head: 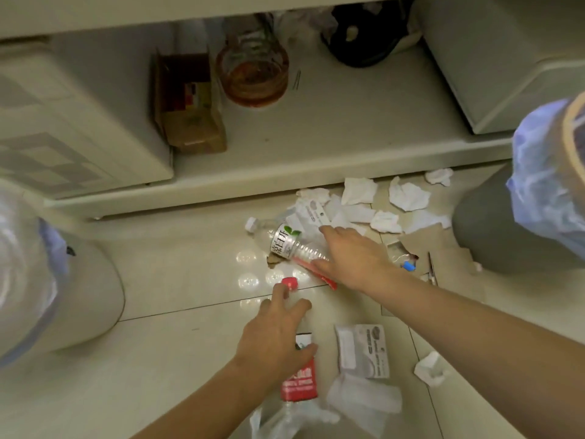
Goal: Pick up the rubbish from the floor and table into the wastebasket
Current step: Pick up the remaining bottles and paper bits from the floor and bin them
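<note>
Left hand (275,331) spread, fingers curling over red-capped bottle (299,383) on floor (177,350); its axis runs toward the viewer, middle hidden. Right hand (351,258) open, fingertips on clear bottle (286,240), axis slanting left-away. Tissues (408,196) beyond. Wastebasket (512,229) far right, rim cut off.

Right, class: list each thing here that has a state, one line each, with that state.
Red-capped bottle: lying on floor, capped, under left hand.
Clear water bottle: lying on floor, white cap on, right hand touching it.
Tissues: crumpled, scattered on floor.
Glass jar: upright on shelf.
</note>
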